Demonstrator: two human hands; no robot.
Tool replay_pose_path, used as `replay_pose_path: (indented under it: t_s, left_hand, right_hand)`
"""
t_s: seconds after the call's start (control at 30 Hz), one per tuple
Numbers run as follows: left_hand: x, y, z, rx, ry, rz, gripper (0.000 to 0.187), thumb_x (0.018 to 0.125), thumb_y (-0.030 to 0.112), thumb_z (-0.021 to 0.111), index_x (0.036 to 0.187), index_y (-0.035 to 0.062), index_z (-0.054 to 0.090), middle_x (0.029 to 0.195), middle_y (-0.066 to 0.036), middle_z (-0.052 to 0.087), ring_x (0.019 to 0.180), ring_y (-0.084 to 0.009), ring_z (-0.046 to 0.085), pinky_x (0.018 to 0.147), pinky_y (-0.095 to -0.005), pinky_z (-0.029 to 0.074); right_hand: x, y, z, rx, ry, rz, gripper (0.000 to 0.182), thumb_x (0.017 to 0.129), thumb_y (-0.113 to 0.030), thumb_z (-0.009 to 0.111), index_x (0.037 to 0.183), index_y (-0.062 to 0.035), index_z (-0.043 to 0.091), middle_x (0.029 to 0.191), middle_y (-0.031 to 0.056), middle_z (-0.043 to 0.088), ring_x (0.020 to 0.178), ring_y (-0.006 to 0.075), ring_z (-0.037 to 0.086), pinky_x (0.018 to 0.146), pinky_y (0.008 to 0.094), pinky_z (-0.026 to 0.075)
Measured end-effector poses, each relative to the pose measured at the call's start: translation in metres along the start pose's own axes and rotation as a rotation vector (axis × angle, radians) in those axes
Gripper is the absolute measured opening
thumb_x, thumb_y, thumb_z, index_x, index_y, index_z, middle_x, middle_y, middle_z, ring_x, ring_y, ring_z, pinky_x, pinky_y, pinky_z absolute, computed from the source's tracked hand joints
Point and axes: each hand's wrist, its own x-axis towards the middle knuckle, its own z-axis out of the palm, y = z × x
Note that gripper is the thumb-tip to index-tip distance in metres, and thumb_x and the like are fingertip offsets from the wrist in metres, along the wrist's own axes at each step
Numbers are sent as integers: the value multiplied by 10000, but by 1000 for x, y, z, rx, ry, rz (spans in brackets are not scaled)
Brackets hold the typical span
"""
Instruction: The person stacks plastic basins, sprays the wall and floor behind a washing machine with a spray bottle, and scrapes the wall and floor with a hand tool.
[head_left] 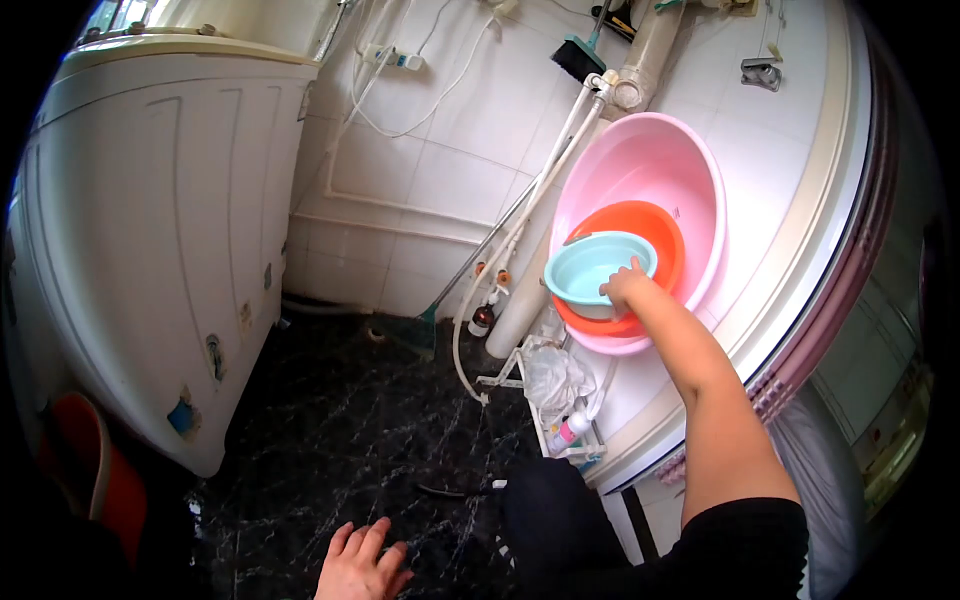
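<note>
My right hand is at the near right rim of a small light blue basin, its fingers closed over the edge. The blue basin sits tilted in front of an orange basin, which lies inside a large pink tub. The tub leans upright against the white wall. My left hand hangs low over the dark floor at the bottom of the view, fingers apart and holding nothing.
A white washing machine stands at left, with an orange bucket below it. White pipes and a hose, a brown bottle, and a rack holding a plastic bag and a bottle are near the wall. A brush hangs above.
</note>
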Motion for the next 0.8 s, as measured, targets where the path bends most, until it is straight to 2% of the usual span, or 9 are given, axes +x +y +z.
replay_pose_path:
  t_s: [0.03, 0.07, 0.1, 0.17, 0.27, 0.37, 0.47, 0.53, 0.8]
  left_hand:
    - [0, 0, 1, 1, -4, -1, 402, 715, 178, 699, 1064, 36, 560, 1239, -199, 500, 1109, -335, 499, 1003, -474, 360]
    - [0, -1, 2, 1, -2, 2, 402, 713, 175, 699, 1064, 35, 560, 1237, -199, 501, 1110, -334, 499, 1003, -475, 360]
    - [0, -2, 3, 2, 2, 6, 403, 711, 173, 700, 1063, 35, 560, 1235, -200, 502, 1111, -333, 499, 1003, -475, 360]
    - [0, -2, 3, 3, 1, 1, 404, 709, 171, 700, 1063, 34, 559, 1232, -201, 504, 1111, -333, 499, 1002, -475, 361]
    - [1, -2, 3, 4, -2, -4, 404, 709, 167, 699, 1063, 34, 558, 1226, -202, 506, 1112, -335, 499, 1000, -475, 362]
    - [3, -2, 4, 0, -17, -9, 399, 714, 164, 693, 1066, 34, 557, 1223, -202, 507, 1113, -336, 498, 998, -474, 364]
    - [3, -3, 4, -7, -34, -16, 394, 723, 163, 686, 1072, 35, 556, 1224, -203, 507, 1114, -341, 495, 997, -473, 365]
    - [3, -4, 4, -14, -40, -17, 392, 728, 163, 683, 1076, 36, 556, 1224, -204, 507, 1115, -345, 494, 995, -473, 366]
    - [4, -7, 2, -18, -39, -27, 391, 734, 151, 675, 1090, 38, 559, 1230, -201, 507, 1113, -355, 493, 986, -466, 373]
  right_hand:
    - [-4, 2, -8, 42, -61, -39, 515, 828, -518, 582, 1265, -247, 561, 1259, 68, 562, 1224, 261, 468, 1094, 588, 105]
    - [2, 2, -9, 32, -145, -47, 730, 753, -687, 567, 1295, -198, 537, 1286, 91, 546, 1261, 292, 432, 1095, 594, 80]
    - [1, 1, -7, 34, -145, -49, 730, 753, -687, 567, 1295, -198, 537, 1286, 91, 546, 1261, 292, 432, 1095, 594, 80]
    - [-4, -1, -5, 56, -227, -67, 796, 783, -740, 458, 1326, -161, 511, 1318, 99, 528, 1299, 302, 396, 1092, 598, 63]
    - [-20, -10, -11, 49, -247, -52, 855, 795, -775, 364, 1352, -136, 480, 1349, 111, 500, 1328, 307, 359, 1095, 594, 32]
    - [-14, -11, -10, 2, -233, -54, 862, 803, -781, 320, 1331, -125, 503, 1347, 121, 499, 1326, 305, 363, 1098, 587, 14]
    - [-11, -12, -16, -153, -288, -18, 871, 801, -788, 304, 1318, -120, 516, 1338, 120, 509, 1322, 299, 371, 1094, 593, -1]
    - [6, -10, 4, -158, -301, -5, 872, 800, -789, 305, 1319, -121, 516, 1338, 121, 509, 1321, 301, 372, 1093, 593, 0]
    - [-6, -19, -4, -126, -292, 22, 874, 792, -793, 313, 1324, -128, 513, 1332, 125, 513, 1314, 311, 379, 1090, 599, 4]
